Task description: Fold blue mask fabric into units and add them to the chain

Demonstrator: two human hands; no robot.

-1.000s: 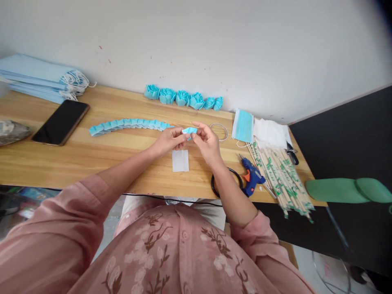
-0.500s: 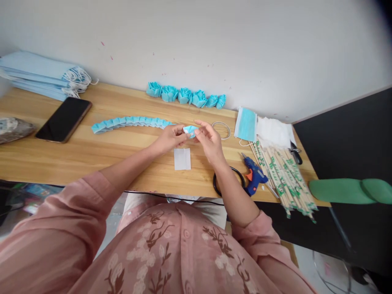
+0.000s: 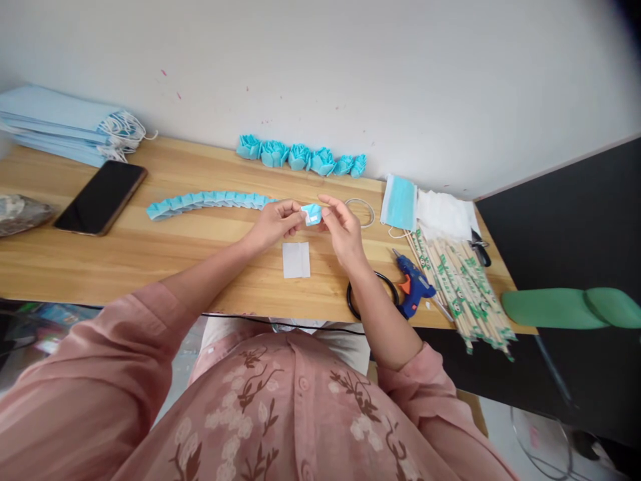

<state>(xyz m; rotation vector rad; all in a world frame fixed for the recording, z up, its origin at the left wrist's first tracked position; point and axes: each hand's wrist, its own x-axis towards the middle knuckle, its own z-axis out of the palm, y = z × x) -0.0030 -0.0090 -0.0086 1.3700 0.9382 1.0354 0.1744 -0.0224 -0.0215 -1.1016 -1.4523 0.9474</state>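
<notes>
A small folded blue-and-white piece of mask fabric [image 3: 312,214] is held between my two hands above the wooden table. My left hand [image 3: 279,220] pinches its left edge with thumb and finger. On the other side, my right hand [image 3: 343,227] grips the right edge, its index finger raised a little. Below them a white fabric square [image 3: 296,260] lies flat on the table. Left of my hands, a curved row of folded blue pieces [image 3: 205,200] overlaps one another. Several blue fabric flowers [image 3: 299,156] stand in a line behind.
A blue glue gun [image 3: 413,284] and a black ring [image 3: 352,300] lie near my right forearm. Further right are paper-wrapped chopsticks [image 3: 465,287], a face mask [image 3: 399,200] and a green bottle [image 3: 545,307]. At left are a phone [image 3: 101,197] and stacked masks [image 3: 55,123].
The folded fabric piece has turned in my fingers, so a white strip on its face shows more plainly. The whole view has shifted slightly.
</notes>
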